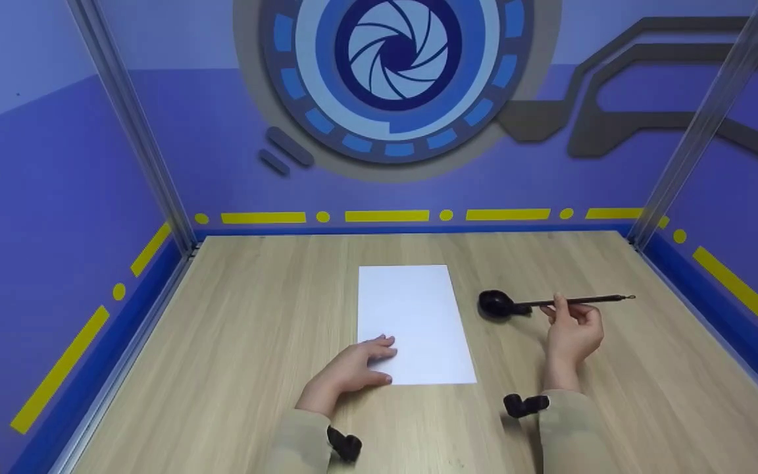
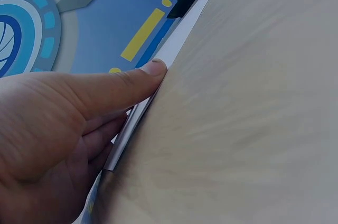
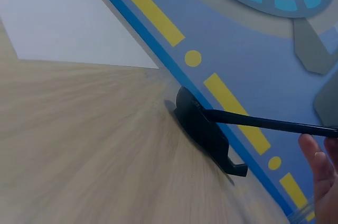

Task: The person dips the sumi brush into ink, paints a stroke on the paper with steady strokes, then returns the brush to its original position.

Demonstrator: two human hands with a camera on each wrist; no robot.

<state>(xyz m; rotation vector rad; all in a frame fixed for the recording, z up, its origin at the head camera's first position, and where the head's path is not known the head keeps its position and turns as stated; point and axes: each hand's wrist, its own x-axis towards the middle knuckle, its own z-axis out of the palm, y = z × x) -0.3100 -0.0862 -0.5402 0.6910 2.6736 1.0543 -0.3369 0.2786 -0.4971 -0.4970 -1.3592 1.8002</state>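
Resting on the near left corner of the white sheet (image 1: pixel 415 316), my left hand (image 1: pixel 349 368) spreads its thumb and fingers apart. The sheet lies flat on the bench (image 1: pixel 241 296), around midway between its left and right edges. Right of it, nearer the bench's right edge, sits a black dish (image 1: pixel 494 304). My right hand (image 1: pixel 570 336) pinches a thin dark stick (image 1: pixel 599 299), its left end at the dish, its looped end toward the right edge.
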